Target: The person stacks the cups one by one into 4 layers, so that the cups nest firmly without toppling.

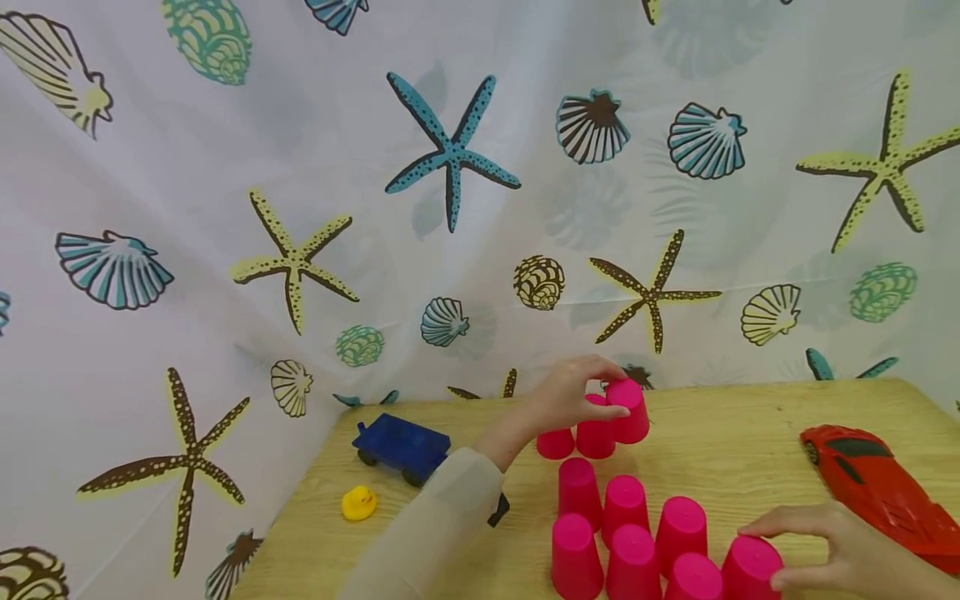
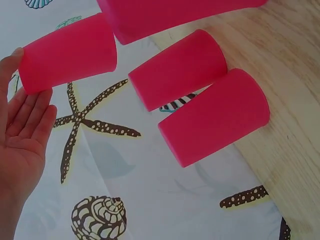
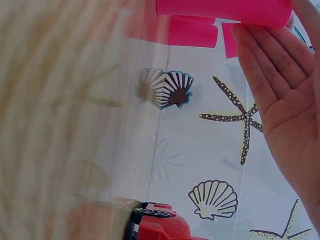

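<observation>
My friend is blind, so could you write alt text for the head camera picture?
A person's left hand grips a raised pink cup above upside-down pink cups on a wooden table; the right hand holds the nearest cup, beside a red toy car.

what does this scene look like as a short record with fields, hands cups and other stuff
left hand: left hand grips an upside-down pink cup at the far end of the group
right hand: right hand with fingers round the near right pink cup
cups: pink, upside down, clustered on the wooden table
red toy car: red toy car on the table's right side
blue toy truck: blue toy truck at the left
yellow duck: yellow duck near the truck
backdrop: seashell and starfish curtain
</observation>
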